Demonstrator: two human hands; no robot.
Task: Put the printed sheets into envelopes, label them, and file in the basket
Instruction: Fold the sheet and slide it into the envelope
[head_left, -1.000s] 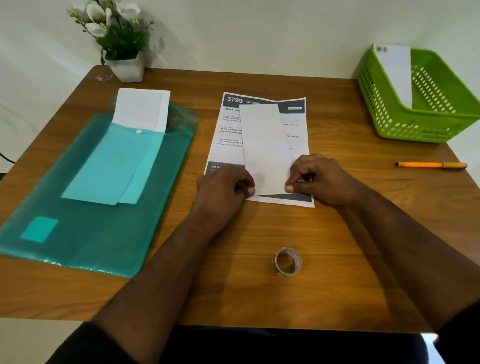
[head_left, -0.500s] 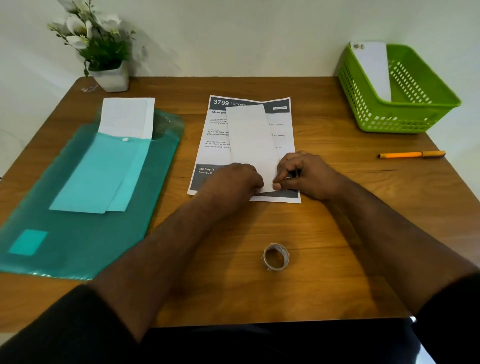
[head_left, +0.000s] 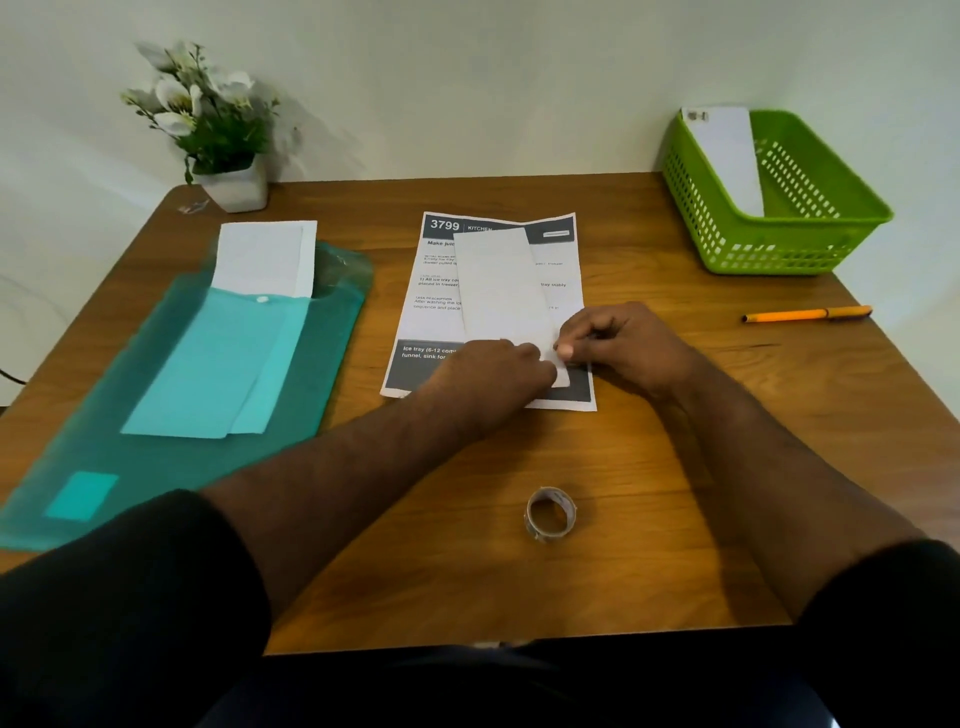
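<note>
A: What has changed in the last second?

B: Your left hand (head_left: 498, 374) moved to the right. A second ago it lay at the left edge of the white envelope (head_left: 506, 296); now it covers the near end of the envelope, fingers curled down on it. I cannot tell if it pinches the paper or only presses it.

A: And my right hand (head_left: 618, 348)?

B: It has stayed at the near right corner of the envelope. Thumb and fingers are together there, pinching the edge, as far as I can see.

A: Where is the printed sheet (head_left: 431, 322)?

B: It lies flat on the table (head_left: 675, 467), under the envelope, still not folded. So I judge you are opening the mouth of the envelope, and the sheet is not yet inside.

A: How far is the task?

B: One envelope (head_left: 727, 156) stands already in the green basket (head_left: 779, 244), at the far right. More envelopes (head_left: 265, 260) stick out of the teal folder (head_left: 130, 415) on your left. The orange pen (head_left: 808, 314) and the tape roll (head_left: 550, 514) wait untouched, so labelling of this one comes later.

A: Any risk?

B: The sheet is wider than the envelope; you must probably fold it first.
</note>
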